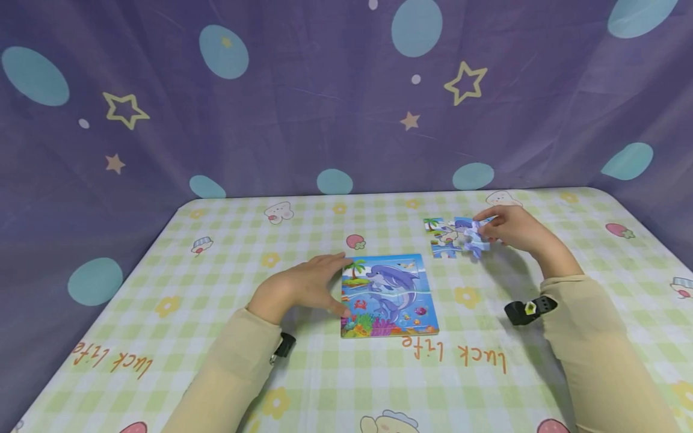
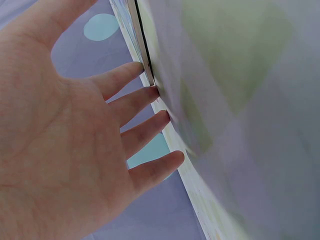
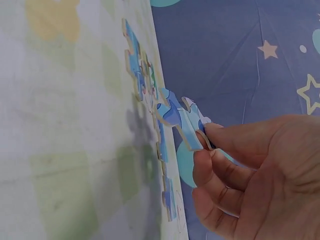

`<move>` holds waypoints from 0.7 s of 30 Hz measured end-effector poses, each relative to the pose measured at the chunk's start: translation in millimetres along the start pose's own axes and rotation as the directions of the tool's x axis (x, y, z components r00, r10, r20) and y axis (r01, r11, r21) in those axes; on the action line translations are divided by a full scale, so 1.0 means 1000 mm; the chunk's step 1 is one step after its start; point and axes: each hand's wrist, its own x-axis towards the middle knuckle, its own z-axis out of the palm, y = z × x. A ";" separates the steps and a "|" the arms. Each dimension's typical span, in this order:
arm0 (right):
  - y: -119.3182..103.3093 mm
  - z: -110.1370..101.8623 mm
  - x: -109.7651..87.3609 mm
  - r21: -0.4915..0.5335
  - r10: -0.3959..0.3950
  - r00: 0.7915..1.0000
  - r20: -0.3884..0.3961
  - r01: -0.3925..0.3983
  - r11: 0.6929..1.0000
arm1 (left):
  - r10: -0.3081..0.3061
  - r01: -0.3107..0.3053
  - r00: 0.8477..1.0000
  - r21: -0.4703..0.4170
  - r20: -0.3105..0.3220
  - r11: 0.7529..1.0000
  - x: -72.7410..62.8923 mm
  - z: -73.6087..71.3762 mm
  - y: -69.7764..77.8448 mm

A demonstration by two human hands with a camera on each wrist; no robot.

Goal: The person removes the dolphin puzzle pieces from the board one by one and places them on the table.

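Observation:
My left hand (image 1: pixel 303 282) touches the left edge of a square dolphin puzzle board (image 1: pixel 387 300), thumb and fingers spread along that side. In the left wrist view its fingers (image 2: pixel 132 102) are fairly straight, fingertips at the board's edge and the cloth. Thumb and fingers of my right hand (image 1: pixel 514 228) pinch a blue and white puzzle piece (image 3: pixel 182 120) by its edge. In the right wrist view this piece is raised off the table and tilted. Loose puzzle pieces (image 1: pixel 444 248) lie around and behind it, partly hidden by the hand in the head view.
A checked tablecloth (image 1: pixel 227 288) with printed flowers, strawberries and lettering covers the table. Behind the far edge hangs a purple curtain (image 1: pixel 325 120) with stars and blue ovals. A black strap (image 1: pixel 527 310) is on the right wrist.

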 end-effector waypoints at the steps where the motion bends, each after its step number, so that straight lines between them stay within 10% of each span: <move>1: 0.001 0.001 0.000 0.003 0.001 1.000 -0.001 -0.001 1.000 | 0.000 0.000 1.000 0.000 0.001 1.000 0.000 0.000 0.000; 21: 0.012 0.012 0.007 -0.057 0.014 1.000 -0.013 -0.015 0.998 | -0.001 0.001 1.000 -0.002 0.004 1.000 0.001 0.000 -0.001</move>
